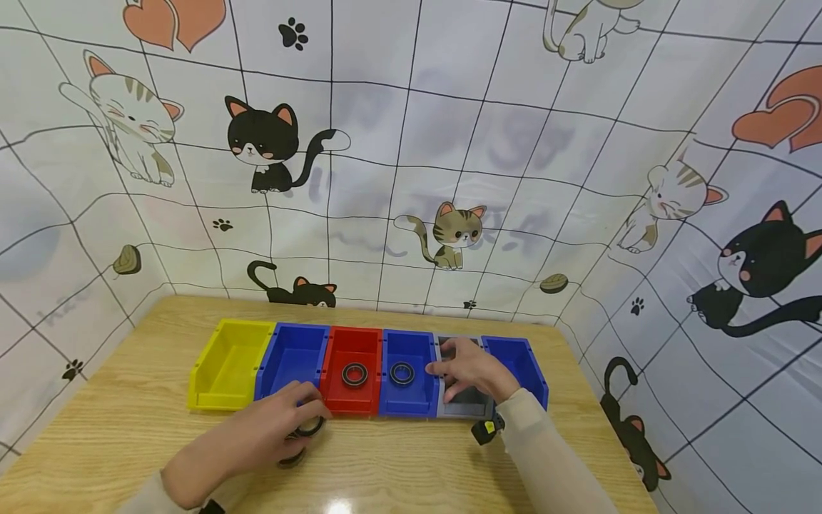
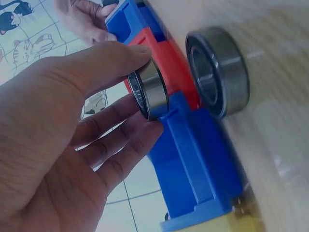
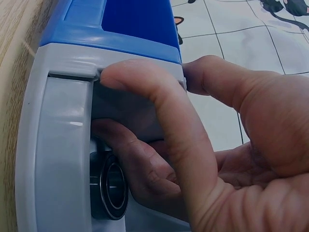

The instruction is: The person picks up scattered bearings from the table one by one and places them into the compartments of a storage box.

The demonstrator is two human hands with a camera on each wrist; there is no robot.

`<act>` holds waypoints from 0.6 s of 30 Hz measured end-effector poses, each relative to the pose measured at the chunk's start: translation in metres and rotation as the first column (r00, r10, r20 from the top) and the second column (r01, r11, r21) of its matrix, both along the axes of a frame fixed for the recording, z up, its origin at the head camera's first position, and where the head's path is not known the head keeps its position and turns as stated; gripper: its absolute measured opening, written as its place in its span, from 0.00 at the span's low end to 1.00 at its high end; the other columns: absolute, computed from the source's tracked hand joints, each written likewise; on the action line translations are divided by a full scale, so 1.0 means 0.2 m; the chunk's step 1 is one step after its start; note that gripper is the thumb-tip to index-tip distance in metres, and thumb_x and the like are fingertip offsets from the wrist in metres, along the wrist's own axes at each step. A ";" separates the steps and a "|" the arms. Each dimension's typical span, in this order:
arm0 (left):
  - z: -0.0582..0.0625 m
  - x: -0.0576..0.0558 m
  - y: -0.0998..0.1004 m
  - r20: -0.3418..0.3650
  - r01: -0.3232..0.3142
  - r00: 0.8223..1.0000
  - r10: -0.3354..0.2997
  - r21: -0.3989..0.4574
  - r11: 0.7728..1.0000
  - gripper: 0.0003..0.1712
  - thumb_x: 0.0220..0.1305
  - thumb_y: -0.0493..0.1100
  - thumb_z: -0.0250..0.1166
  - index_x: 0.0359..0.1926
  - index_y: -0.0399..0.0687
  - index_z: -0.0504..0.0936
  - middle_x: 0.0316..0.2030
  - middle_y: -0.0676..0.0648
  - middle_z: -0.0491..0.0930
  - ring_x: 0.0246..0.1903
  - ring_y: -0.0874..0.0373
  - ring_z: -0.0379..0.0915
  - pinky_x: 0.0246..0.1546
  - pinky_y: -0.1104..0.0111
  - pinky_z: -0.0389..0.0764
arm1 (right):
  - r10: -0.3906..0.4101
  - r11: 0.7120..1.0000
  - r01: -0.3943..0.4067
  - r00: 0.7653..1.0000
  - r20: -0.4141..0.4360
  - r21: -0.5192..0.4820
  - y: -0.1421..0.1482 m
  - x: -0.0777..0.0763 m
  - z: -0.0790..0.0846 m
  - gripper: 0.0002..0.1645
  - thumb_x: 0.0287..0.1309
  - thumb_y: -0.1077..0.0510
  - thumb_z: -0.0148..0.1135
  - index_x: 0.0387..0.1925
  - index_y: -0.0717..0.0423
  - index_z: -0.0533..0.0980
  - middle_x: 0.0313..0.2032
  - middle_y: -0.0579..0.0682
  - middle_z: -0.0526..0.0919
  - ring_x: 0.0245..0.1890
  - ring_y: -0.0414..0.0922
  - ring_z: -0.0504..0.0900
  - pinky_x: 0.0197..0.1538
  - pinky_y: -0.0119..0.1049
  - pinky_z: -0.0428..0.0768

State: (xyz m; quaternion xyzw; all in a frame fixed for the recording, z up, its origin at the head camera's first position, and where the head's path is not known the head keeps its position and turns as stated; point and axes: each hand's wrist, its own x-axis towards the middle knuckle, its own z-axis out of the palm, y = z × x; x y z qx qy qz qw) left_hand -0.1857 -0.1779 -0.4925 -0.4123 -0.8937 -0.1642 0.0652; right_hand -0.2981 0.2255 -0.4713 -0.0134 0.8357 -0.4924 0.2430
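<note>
My left hand point(image 1: 257, 432) pinches a ball bearing point(image 2: 155, 89) between thumb and fingertips, just in front of the blue and red bins. Another bearing point(image 2: 231, 72) rests on the table beside that hand. Over the grey bin point(image 1: 464, 410), my right hand point(image 1: 472, 368) has its fingers reaching inside, thumb and fingers apart. A bearing point(image 3: 120, 205) stands in the grey bin close beside those fingers; in the head view the hand hides it. One bearing point(image 1: 354, 385) lies in the red bin point(image 1: 353, 408), another point(image 1: 402, 384) in the blue bin point(image 1: 411, 408) right of it.
The bins stand in a row across the wooden table point(image 1: 385, 471). A yellow bin point(image 1: 225, 401) is at the left end, with a blue bin point(image 1: 298, 343) beside it. Another blue bin point(image 1: 514, 350) ends the row at right. A cat-print sheet point(image 1: 366, 178) hangs behind and at both sides.
</note>
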 end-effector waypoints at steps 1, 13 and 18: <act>0.00 -0.01 -0.01 -0.010 0.001 1.000 -0.001 0.006 1.000 0.24 0.67 0.41 0.87 0.59 0.60 0.89 0.53 0.56 0.81 0.50 0.63 0.78 0.49 0.71 0.91 | -0.001 1.000 0.001 1.000 0.001 -0.001 0.00 0.00 0.00 0.50 0.77 0.56 0.79 0.86 0.71 0.63 0.56 0.63 0.86 0.39 0.53 0.91 0.37 0.46 0.96; 0.06 -0.07 -0.09 -0.139 -0.040 0.989 0.046 0.048 0.998 0.26 0.60 0.37 0.90 0.57 0.54 0.91 0.52 0.53 0.83 0.48 0.59 0.79 0.47 0.69 0.92 | -0.006 1.000 0.006 1.000 -0.003 0.006 0.01 0.00 -0.01 0.50 0.75 0.56 0.81 0.85 0.69 0.64 0.59 0.65 0.86 0.48 0.54 0.92 0.38 0.48 0.96; 0.07 -0.11 -0.12 -0.170 -0.049 0.984 0.061 0.075 0.996 0.26 0.60 0.36 0.90 0.56 0.53 0.89 0.50 0.52 0.82 0.47 0.58 0.77 0.45 0.69 0.90 | -0.006 1.000 0.006 1.000 0.000 -0.002 0.01 0.00 -0.01 0.49 0.75 0.56 0.81 0.85 0.69 0.65 0.60 0.65 0.86 0.48 0.54 0.91 0.38 0.47 0.96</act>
